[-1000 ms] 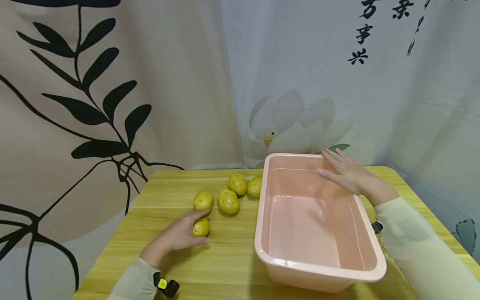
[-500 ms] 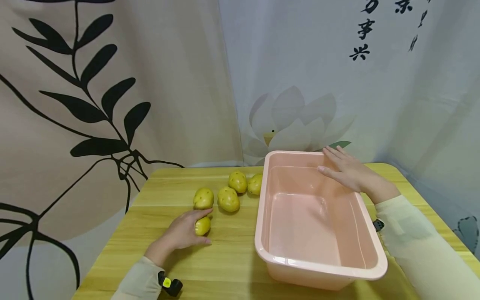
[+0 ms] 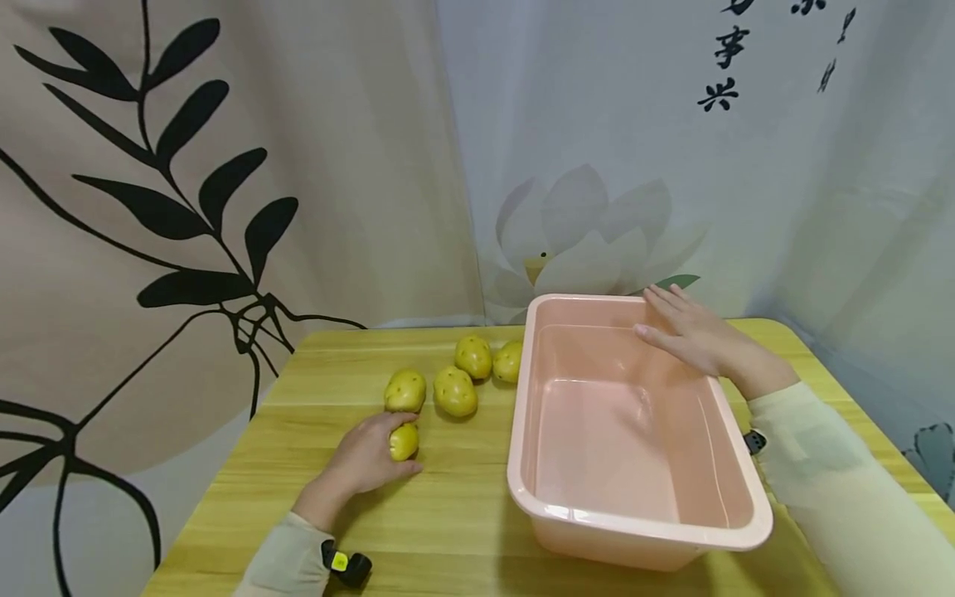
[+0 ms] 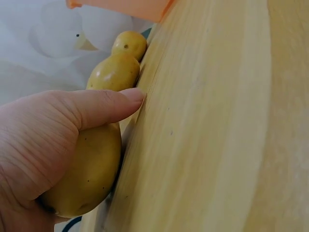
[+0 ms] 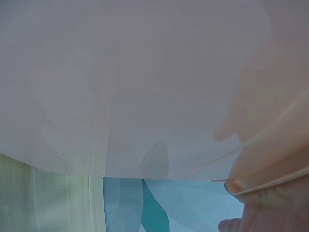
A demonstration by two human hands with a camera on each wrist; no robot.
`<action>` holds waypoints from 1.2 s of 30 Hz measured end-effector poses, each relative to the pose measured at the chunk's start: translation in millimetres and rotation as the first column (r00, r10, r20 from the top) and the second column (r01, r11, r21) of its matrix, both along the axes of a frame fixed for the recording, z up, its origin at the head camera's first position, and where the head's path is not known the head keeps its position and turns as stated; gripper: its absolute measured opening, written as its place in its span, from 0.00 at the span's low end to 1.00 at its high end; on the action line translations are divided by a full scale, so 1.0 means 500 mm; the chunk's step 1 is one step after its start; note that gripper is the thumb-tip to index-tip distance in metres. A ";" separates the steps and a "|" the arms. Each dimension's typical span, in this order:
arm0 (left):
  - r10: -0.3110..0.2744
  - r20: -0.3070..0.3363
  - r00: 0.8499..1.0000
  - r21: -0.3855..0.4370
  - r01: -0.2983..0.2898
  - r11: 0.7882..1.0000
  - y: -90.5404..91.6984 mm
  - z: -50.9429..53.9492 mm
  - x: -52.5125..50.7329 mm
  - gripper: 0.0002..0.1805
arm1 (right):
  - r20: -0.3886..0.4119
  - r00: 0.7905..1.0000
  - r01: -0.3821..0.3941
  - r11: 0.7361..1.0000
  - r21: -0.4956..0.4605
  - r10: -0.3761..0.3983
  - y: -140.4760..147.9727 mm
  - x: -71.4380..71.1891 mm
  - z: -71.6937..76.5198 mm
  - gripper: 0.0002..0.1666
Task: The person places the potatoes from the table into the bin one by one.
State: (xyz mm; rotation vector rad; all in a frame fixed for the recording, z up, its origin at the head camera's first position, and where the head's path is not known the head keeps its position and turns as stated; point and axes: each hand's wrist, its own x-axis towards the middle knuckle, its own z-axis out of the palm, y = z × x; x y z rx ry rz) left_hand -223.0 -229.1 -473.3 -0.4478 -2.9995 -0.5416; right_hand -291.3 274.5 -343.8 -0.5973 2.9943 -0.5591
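Note:
Near the table's left part, my left hand [image 3: 361, 458] curls round a yellow potato [image 3: 404, 442], thumb on the near side; the left wrist view shows the thumb across this potato [image 4: 89, 169]. Just behind it lies another potato [image 3: 405, 390]. My right hand [image 3: 697, 342] holds the far right corner of a pink tub [image 3: 520, 414], thumb inside and fingers over the rim. In the right wrist view the tub's wall [image 5: 120, 87] fills most of the picture, with part of the hand [image 5: 280, 212] at the lower right.
Three more potatoes lie on the wooden table [image 3: 440, 514] left of the tub: one [image 3: 455, 392] in front, one [image 3: 473, 357] behind it, and one [image 3: 508, 361] close to the tub's wall. A printed curtain [image 3: 358, 166] hangs behind the table.
The head view has tilted slightly down. My left hand has shifted a little to the right, its fingers closer round the potato. The right hand stays on the tub's corner.

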 end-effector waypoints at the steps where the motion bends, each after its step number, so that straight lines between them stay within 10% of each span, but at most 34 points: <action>1: 0.003 -0.004 1.000 -0.003 -0.004 1.000 0.000 0.000 0.000 0.43 | 0.002 1.000 0.000 1.000 -0.001 0.000 -0.001 0.000 0.001 0.48; 17: 0.049 -0.032 0.998 0.039 -0.048 0.998 -0.005 -0.011 -0.003 0.35 | 0.007 1.000 -0.007 1.000 -0.012 0.007 -0.002 -0.002 0.008 0.48; 36: -0.036 -0.074 0.997 0.122 0.045 0.992 -0.009 -0.016 -0.002 0.35 | 0.022 1.000 0.000 1.000 -0.014 0.000 -0.003 0.004 0.008 0.48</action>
